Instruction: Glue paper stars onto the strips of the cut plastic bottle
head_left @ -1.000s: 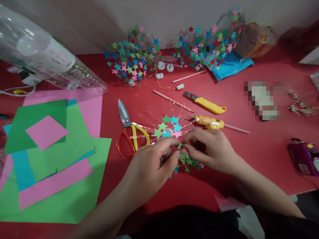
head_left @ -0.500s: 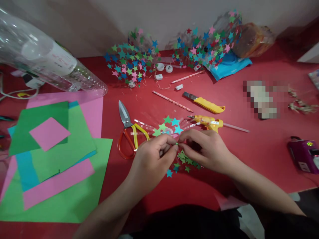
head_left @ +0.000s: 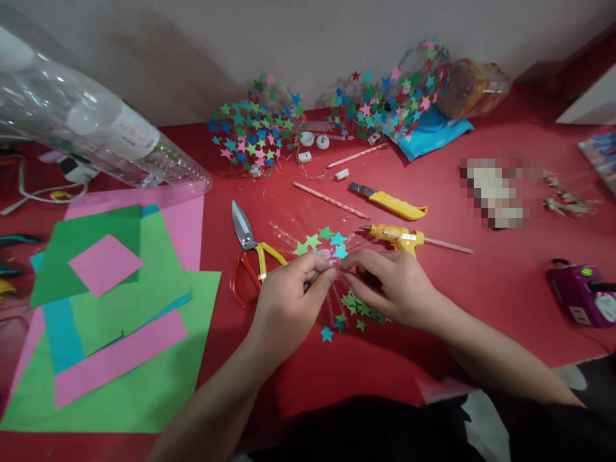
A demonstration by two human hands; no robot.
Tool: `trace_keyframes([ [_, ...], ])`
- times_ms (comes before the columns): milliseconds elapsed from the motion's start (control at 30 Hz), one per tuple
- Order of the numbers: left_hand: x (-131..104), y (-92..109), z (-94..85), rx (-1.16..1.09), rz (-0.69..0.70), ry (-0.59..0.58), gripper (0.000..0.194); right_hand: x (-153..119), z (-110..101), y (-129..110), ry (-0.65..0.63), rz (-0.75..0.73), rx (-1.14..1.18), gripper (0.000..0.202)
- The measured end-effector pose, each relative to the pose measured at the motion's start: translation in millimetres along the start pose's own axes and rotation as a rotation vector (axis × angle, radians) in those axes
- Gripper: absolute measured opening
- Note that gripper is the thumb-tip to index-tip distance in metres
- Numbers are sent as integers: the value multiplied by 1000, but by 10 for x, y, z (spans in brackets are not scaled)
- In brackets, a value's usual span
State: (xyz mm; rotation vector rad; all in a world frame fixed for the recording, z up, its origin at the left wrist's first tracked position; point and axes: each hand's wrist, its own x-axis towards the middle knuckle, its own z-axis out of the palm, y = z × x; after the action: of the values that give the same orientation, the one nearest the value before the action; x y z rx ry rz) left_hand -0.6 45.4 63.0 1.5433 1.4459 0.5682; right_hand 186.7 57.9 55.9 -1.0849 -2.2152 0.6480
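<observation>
Partly hidden by the left hand (head_left: 294,295) and right hand (head_left: 403,285), clear strips (head_left: 283,233) with paper stars (head_left: 326,233) fan across the red table (head_left: 491,282). Left fingertips meet, anything between hidden; the right grip I cannot tell.

No wording, brand or number can be read.
Reddish marks and smaller dark print are carried by the white label (head_left: 138,136) wrapped around the large clear plastic bottle (head_left: 51,83), but no character can be made out. Tiny dark print is borne by a small white sticker (head_left: 408,237) on the yellow plastic glue gun (head_left: 380,232), too small to be deciphered. Bright green dots (head_left: 586,272) are shown on the boxy purple device (head_left: 565,289), with no sign distinguished.
</observation>
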Motion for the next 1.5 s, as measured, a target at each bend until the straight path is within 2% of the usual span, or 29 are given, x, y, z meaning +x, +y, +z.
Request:
trace_keyframes([
  [233, 26, 4, -50, 53, -9, 7, 25, -1, -27, -15, 22, -54, -57, 15],
  [433, 16, 17, -110, -29, 9, -42, 25, -18, -99, -72, 53, -69, -122, 15],
  [633, 53, 15, -80, -71, -9, -17, 22, -38, -122, -107, 50, -98, -159, 16],
  [800, 62, 49, -89, 9, 4, -100, 24, -55, -132, -120, 47, -107, -199, 21],
  [1067, 41, 58, -93, -16, 19, -28, 24, -62, -149, -154, 51, -137, -249, 26],
  [1267, 20, 93, -100, -45, -7, -109, 25, -74, -166, -156, 69, -156, -269, 25],
  [1400, 5, 72, -121, -23, 36, -79, 23, -74, -153, -143, 62, -150, -290, 24],
  [1500, -4, 62, -135, -35, -4, -81, 20, -75, -103, -138, 45, -128, -294, 23],
])
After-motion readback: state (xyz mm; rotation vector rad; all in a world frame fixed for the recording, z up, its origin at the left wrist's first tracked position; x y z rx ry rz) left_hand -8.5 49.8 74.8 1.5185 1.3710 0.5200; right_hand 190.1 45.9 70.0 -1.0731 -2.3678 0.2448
